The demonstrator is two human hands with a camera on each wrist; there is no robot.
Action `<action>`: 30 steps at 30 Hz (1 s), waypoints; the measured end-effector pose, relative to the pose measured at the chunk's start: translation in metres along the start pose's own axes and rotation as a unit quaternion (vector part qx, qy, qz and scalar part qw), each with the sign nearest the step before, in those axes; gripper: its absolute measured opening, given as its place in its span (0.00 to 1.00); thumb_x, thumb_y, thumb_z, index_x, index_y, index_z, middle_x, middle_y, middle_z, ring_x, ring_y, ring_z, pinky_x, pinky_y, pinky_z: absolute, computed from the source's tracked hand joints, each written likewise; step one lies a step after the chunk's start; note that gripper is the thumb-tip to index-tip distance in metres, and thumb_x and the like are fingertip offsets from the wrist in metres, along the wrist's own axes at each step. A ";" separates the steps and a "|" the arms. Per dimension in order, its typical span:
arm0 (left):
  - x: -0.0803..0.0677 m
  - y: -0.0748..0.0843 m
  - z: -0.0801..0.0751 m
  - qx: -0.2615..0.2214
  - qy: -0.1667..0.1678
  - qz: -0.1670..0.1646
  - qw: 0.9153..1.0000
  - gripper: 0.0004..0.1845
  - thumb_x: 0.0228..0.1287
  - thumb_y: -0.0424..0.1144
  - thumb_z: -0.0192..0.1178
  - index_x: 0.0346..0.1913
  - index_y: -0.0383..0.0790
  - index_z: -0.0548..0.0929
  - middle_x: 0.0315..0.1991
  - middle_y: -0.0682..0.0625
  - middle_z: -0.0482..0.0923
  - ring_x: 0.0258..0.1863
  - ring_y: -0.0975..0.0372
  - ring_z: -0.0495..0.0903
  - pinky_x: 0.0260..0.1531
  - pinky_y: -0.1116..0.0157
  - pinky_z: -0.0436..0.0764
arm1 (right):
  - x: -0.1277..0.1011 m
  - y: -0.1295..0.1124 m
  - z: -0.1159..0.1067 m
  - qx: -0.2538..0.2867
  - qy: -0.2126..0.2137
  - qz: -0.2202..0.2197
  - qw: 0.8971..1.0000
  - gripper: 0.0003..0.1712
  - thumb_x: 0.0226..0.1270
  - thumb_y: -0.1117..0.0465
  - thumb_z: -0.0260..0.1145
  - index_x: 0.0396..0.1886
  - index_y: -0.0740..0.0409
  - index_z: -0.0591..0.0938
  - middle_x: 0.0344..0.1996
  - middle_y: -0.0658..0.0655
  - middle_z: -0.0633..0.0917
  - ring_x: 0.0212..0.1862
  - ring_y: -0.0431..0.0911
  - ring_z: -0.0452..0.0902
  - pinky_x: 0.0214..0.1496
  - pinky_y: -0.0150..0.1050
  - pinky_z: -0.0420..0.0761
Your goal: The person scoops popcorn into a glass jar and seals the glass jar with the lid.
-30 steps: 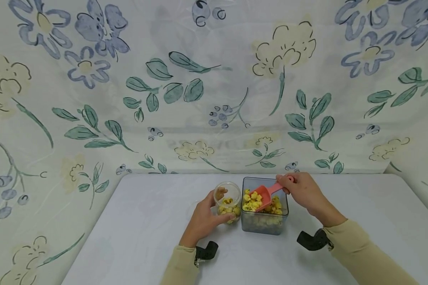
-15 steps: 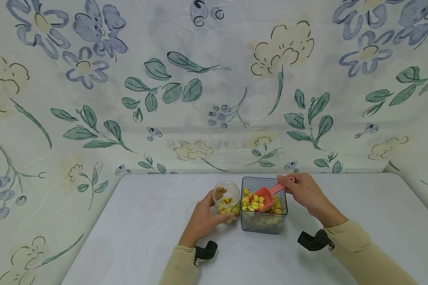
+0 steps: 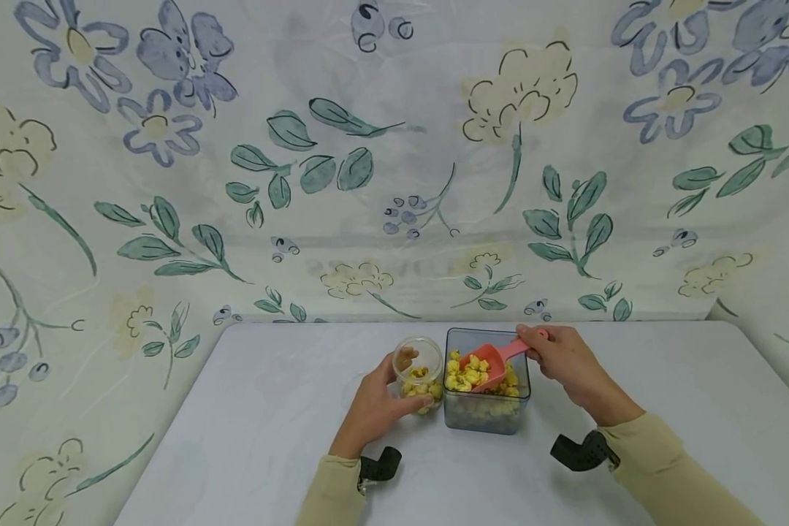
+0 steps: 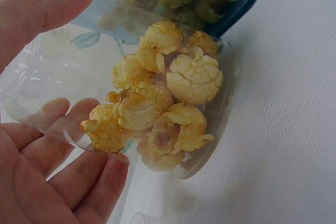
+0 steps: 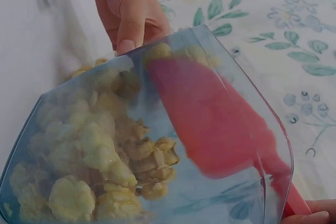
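The right hand (image 3: 561, 356) pinches the handle of the pink scoop (image 3: 491, 359), whose loaded bowl sits over the popcorn in the square container (image 3: 487, 416). Just left of the container, the left hand (image 3: 376, 403) curls its fingers (image 4: 63, 174) round the small clear cup (image 3: 419, 376) of popcorn.

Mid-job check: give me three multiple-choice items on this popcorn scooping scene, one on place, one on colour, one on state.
1. Where does the small round clear plastic cup stand?
A. left of the square clear plastic container
B. inside it
C. behind it

2. What colour is the plastic scoop?
A. blue
B. pink
C. white

3. What is the left hand doing?
A. lying flat on the white table
B. holding the cup
C. gripping the scoop

Answers: 1 A, the head view shows the cup beside the container's left wall. 2 B, pink in head and right wrist views. 3 B, its fingers curl round the cup; the right hand holds the scoop.
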State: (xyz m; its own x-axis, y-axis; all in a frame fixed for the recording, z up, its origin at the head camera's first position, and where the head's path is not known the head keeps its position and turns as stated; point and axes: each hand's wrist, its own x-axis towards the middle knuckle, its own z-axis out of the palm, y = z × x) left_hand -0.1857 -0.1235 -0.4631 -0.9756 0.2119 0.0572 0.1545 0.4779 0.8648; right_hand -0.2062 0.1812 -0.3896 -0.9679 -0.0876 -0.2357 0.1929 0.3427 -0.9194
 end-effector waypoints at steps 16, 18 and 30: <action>-0.001 0.000 0.000 -0.007 -0.005 0.005 1.000 0.45 0.54 0.51 0.76 0.73 0.43 0.68 0.58 0.46 0.81 0.62 0.44 0.76 0.59 0.42 0.75 | -0.001 0.003 -0.004 0.037 0.017 0.015 0.999 0.23 0.80 0.46 0.55 0.37 0.63 0.77 0.23 0.50 0.71 0.25 0.42 0.60 0.27 0.34 0.63; -0.001 -0.001 0.000 -0.009 -0.007 0.003 1.000 0.45 0.55 0.51 0.76 0.73 0.43 0.68 0.59 0.46 0.81 0.62 0.44 0.76 0.59 0.42 0.74 | -0.001 0.004 -0.004 0.045 0.016 0.016 0.999 0.23 0.80 0.47 0.55 0.36 0.63 0.77 0.23 0.50 0.71 0.25 0.42 0.60 0.27 0.33 0.63; 0.000 -0.001 0.000 -0.009 -0.008 0.000 1.000 0.46 0.55 0.52 0.76 0.74 0.43 0.66 0.60 0.46 0.80 0.63 0.44 0.75 0.60 0.42 0.74 | -0.002 0.010 -0.007 0.089 0.016 0.016 0.996 0.24 0.81 0.48 0.54 0.48 0.67 0.76 0.24 0.49 0.70 0.26 0.41 0.61 0.27 0.33 0.63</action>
State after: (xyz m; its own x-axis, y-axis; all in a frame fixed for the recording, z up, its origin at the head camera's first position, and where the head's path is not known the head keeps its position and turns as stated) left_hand -0.1859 -0.1244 -0.4640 -0.9732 0.2245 0.0492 0.1510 0.4633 0.8732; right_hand -0.2033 0.1911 -0.3962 -0.9648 -0.0474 -0.2585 0.2469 0.1736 -0.9534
